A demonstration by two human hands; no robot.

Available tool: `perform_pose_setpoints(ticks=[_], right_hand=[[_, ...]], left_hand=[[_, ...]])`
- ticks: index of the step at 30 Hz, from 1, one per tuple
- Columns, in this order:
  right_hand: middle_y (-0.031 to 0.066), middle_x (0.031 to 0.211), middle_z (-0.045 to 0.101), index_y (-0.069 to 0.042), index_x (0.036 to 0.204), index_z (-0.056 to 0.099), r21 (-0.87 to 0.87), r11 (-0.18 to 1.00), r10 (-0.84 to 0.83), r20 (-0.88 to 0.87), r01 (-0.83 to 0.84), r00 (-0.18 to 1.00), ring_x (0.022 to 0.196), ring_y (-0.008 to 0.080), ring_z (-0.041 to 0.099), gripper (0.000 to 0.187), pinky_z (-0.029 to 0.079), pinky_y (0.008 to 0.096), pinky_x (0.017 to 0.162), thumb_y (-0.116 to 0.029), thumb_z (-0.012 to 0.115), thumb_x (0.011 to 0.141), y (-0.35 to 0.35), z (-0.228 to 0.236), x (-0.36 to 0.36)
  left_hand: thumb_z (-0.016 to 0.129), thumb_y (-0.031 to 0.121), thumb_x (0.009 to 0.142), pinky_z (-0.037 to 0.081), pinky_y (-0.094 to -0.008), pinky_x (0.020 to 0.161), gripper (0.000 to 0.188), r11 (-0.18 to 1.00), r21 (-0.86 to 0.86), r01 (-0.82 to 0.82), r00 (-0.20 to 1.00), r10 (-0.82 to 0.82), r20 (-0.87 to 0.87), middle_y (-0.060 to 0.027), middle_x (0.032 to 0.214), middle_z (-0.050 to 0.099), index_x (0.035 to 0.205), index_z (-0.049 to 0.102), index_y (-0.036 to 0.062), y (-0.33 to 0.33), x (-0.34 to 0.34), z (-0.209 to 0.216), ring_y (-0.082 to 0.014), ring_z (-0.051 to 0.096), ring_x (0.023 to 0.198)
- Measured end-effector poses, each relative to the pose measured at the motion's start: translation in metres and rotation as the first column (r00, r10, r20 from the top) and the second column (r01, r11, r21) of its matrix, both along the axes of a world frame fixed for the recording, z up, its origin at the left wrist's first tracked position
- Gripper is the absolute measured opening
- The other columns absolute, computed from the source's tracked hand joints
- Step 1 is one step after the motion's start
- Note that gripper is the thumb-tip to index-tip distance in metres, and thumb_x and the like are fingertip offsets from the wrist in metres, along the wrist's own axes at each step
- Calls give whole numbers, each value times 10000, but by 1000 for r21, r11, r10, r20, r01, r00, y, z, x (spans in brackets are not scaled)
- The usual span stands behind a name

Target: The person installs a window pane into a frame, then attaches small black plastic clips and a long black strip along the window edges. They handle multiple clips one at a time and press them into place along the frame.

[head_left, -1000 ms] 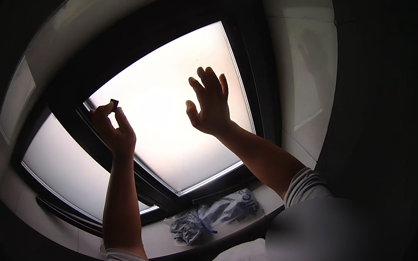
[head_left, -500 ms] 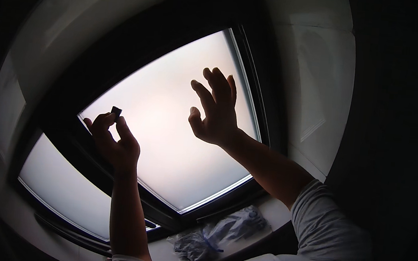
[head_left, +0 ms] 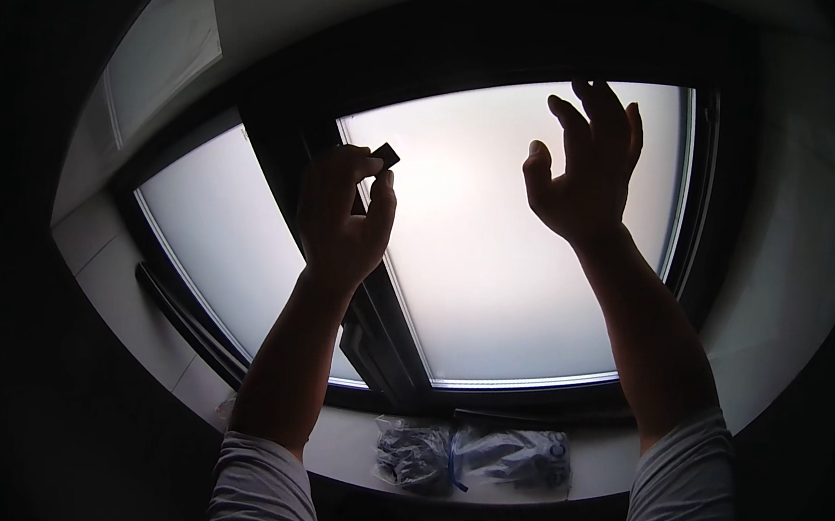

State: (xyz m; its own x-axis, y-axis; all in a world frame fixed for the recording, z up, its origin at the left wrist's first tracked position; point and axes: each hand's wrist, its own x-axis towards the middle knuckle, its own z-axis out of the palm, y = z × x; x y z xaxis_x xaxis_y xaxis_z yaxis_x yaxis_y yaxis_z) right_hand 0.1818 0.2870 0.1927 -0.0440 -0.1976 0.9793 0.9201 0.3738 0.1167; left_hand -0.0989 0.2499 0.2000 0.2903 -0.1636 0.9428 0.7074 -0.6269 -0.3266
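Both my arms reach up before a bright frosted window [head_left: 468,255] in a dark frame. A small dark square piece [head_left: 385,156] is pinched between the thumb and fingers of my left hand [head_left: 342,208], which is in front of the upright frame bar between the two panes. Against the light the piece shows only as a black shape, so its kind cannot be told. My right hand [head_left: 587,171] is raised near the right part of the larger pane, fingers spread and curved, with nothing in it. Whether it touches the glass or the upper frame cannot be told.
A smaller frosted pane [head_left: 226,217] lies to the left, with a dark handle [head_left: 361,346] by the middle bar. On the pale sill [head_left: 339,444] below lie clear plastic bags [head_left: 474,459] with greyish contents, tied with a blue strip. Light tiled walls [head_left: 162,45] flank the window.
My view has turned and levelled, so the window sits straighter. My left hand, still pinching the piece, appears farther right and higher against the middle bar; my open right hand also appears higher.
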Motion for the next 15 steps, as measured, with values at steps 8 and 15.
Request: perform_pose_setpoints(ticks=[8,15], right_hand=[[153,1401,546,-64,1190,642,1,997,71,-25,-71,997,1389,348,454,437,265,642,1168,-240,709,795,0,-5,-3],[172,1399,542,-71,1164,647,8,992,127,-9,-127,992,1374,357,462,415,250,633,1168,-210,715,780,0,1,-7]], left_hand=[[743,64,891,526,-383,852,165,756,198,-624,707,655,-269,-88,1098,692,1031,656,70,-23,-55,42,-237,671,984],[735,32,904,566,-410,874,135,631,128,-765,570,756,-322,-133,1075,690,1005,647,48,-27,-57,55,-277,685,975]])
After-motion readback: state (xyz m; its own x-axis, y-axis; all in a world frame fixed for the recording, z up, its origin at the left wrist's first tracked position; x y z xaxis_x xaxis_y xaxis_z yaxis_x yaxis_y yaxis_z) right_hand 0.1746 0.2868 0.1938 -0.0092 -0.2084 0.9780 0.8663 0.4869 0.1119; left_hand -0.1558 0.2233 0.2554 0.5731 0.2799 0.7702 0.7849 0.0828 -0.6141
